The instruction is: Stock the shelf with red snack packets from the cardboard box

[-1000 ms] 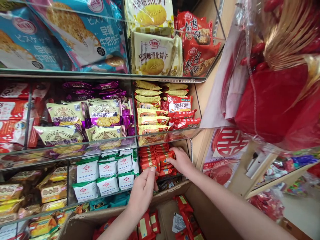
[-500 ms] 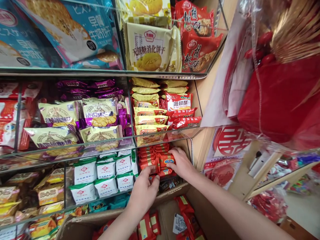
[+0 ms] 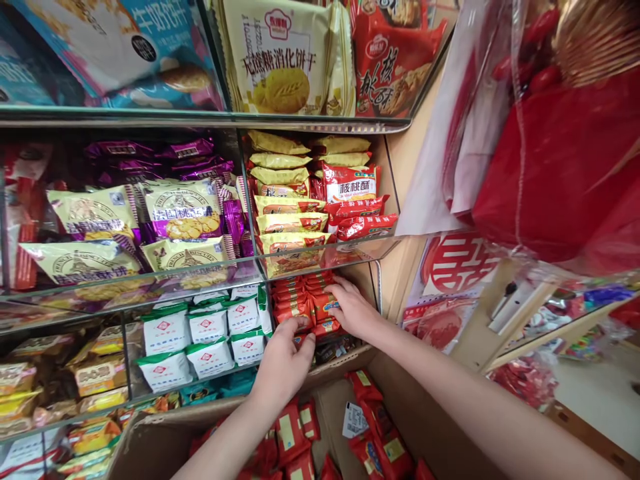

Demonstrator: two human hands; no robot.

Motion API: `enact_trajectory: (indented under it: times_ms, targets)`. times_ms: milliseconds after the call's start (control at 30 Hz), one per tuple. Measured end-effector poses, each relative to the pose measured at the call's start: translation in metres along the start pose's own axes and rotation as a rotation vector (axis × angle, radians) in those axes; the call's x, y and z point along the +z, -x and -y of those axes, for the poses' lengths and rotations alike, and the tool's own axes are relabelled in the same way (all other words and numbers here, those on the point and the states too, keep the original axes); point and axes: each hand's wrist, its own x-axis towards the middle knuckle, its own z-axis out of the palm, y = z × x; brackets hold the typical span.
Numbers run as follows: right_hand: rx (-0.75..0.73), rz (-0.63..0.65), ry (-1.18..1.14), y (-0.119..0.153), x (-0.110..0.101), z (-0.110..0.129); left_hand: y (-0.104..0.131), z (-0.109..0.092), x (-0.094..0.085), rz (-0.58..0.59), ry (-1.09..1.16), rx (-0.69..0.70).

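Small red packets (image 3: 293, 308) stand in rows in a lower shelf compartment. My right hand (image 3: 353, 308) reaches in at the right side, its fingers closed round the end of a red packet (image 3: 324, 305). At the front left of the same rows is my left hand (image 3: 287, 353), its fingers curled against the packets with a little red showing between them; whether it grips one is hidden. Below both forearms, an open cardboard box (image 3: 165, 437) holds several more red packets (image 3: 291, 430) and a white label (image 3: 354, 420).
White and green packets (image 3: 207, 325) fill the compartment to the left. Glass-fronted shelves (image 3: 200, 120) of biscuits rise above. Wrapped red decorations (image 3: 560, 173) hang at the right, beside a wooden side panel (image 3: 420, 153).
The view has tilted down and shifted slightly, so the shelves appear higher. Both hands remain at the red packets, in nearly the same pose.
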Motion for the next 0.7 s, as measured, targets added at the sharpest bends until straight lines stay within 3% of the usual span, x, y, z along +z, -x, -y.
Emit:
enact_trajectory:
  times_ms: [233, 567, 700]
  targets:
    - [0.085, 0.047, 0.013, 0.003, -0.007, 0.001, 0.001, -0.001, 0.0, 0.013, -0.009, 0.017]
    - [0.073, 0.074, 0.103, 0.01, -0.009, -0.004, 0.001, 0.002, 0.0, 0.011, -0.014, 0.027]
    - [-0.04, 0.037, 0.121, 0.003, -0.008, -0.004, 0.0, 0.003, -0.001, 0.01, -0.038, 0.051]
